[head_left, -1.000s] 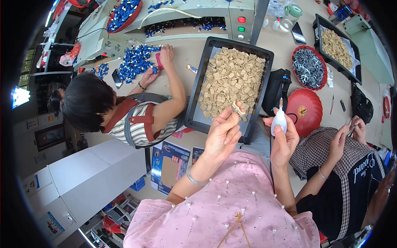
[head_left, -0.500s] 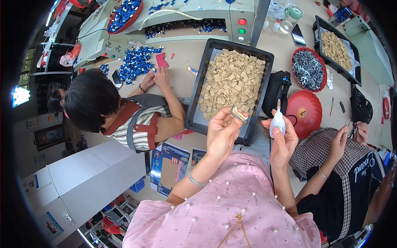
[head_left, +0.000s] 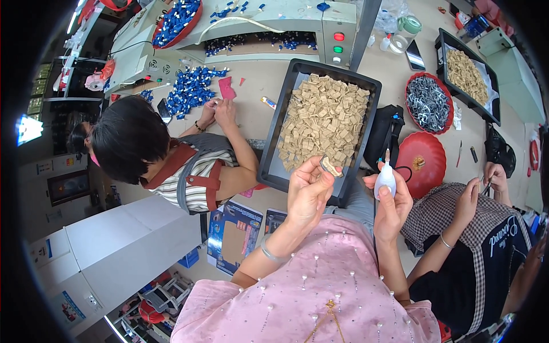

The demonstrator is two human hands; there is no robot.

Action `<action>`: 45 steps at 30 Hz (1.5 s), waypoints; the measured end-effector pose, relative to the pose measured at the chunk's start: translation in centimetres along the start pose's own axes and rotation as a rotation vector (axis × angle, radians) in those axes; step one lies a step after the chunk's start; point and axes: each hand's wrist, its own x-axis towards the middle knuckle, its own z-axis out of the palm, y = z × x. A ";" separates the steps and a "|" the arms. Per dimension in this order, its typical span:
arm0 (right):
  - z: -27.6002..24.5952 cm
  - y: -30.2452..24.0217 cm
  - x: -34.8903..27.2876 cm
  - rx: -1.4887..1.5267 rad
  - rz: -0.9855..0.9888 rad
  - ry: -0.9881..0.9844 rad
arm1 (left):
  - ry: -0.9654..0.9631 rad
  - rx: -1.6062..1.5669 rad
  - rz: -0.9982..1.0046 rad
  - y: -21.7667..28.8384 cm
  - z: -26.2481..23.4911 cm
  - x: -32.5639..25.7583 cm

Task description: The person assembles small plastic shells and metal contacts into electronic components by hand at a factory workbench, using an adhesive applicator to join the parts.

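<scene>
Piece (head_left: 330, 166), tan with dark edge, is being pinched by left hand (head_left: 309, 188), appearing over near edge of black tray (head_left: 274, 131); heaped tan pieces (head_left: 326, 120) are lying inside; white bulbous tool (head_left: 385, 178), metal tip (head_left: 388, 155) pointing forward, is being gripped by right hand (head_left: 394, 203); red dish (head_left: 432, 171) is sitting near right hand

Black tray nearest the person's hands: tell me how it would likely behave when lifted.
The black tray should feel stiff, judging by its straight raised rim. It is probably rather heavy, heaped with small tan pieces. They seem to lie loose, so tilting it would likely send some sliding.
</scene>
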 end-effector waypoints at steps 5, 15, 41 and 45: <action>0.1 -0.1 -0.1 0.011 0.004 -0.013 | -0.004 -0.003 -0.012 0.1 0.0 0.3; 0.7 -0.1 -0.8 0.069 -0.064 -0.102 | -0.017 -0.141 -0.030 0.1 -0.1 0.2; 0.3 -0.1 -1.3 -0.149 -0.085 0.011 | 0.095 0.187 0.192 -0.1 -0.2 0.1; 0.1 0.2 -1.5 -0.213 -0.109 -0.023 | 0.113 0.216 0.215 -0.1 -0.4 -0.1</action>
